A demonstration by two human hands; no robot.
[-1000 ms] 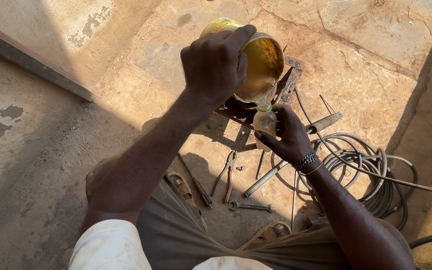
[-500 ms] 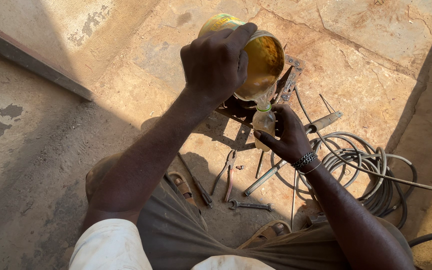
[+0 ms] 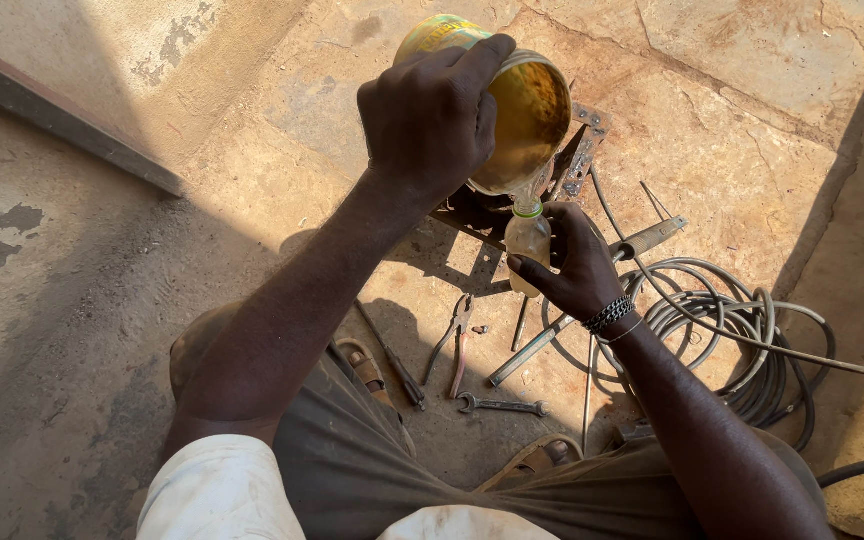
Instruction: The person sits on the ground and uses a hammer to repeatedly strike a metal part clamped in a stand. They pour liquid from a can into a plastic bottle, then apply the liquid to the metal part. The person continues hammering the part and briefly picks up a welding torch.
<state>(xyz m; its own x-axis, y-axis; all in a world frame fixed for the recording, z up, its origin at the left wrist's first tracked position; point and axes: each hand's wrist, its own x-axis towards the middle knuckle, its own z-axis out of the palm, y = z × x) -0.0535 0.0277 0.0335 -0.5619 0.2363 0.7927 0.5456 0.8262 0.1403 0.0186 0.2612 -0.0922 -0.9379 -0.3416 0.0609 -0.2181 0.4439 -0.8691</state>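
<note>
Concrete floor (image 3: 72,330) at far left, stained, with a dark metal bar (image 3: 62,125) lying diagonally across it. Left hand (image 3: 432,120) next, grip clenched around a yellow tin can (image 3: 522,100), fingers wrapped over its side; can tipped mouth-down toward the right, inside coated yellowish. Can's lip sits just above the green neck of a small clear plastic bottle (image 3: 528,240), upright, holding pale liquid. Right hand (image 3: 577,265) has its grip grasping that bottle from the right side, fingers curled round the body; beaded bracelet (image 3: 609,315) on the wrist. Both held above a dark metal frame (image 3: 572,165) on the stone floor.

Below the hands on the floor: screwdriver (image 3: 392,360), pliers (image 3: 457,340), a spanner (image 3: 502,406), a long metal rod (image 3: 572,320). Sandalled feet show near the bottom edge. Coiled grey cable (image 3: 752,340) lies at right, near the right forearm.
</note>
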